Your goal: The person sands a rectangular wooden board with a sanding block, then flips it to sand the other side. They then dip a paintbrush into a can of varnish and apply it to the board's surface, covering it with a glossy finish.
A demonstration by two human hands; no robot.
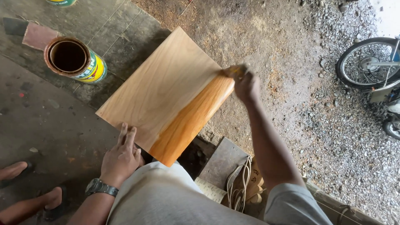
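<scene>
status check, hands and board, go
Left hand flat on wooden board near edge. Right hand holds brush at far edge. Open can beside, clear.

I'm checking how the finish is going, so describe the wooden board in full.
The wooden board is a flat rectangular panel of pale, visibly grained wood, lying at a diagonal. A strip along its right edge is darker, glossy orange-brown. The left hand presses flat on its near corner; the right hand holds a yellowish applicator against its far right corner.

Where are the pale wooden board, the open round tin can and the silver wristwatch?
pale wooden board [160, 89], head view, unstained middle of its face
open round tin can [68, 56], head view, dark mouth
silver wristwatch [101, 187], head view, band on left wrist
</scene>
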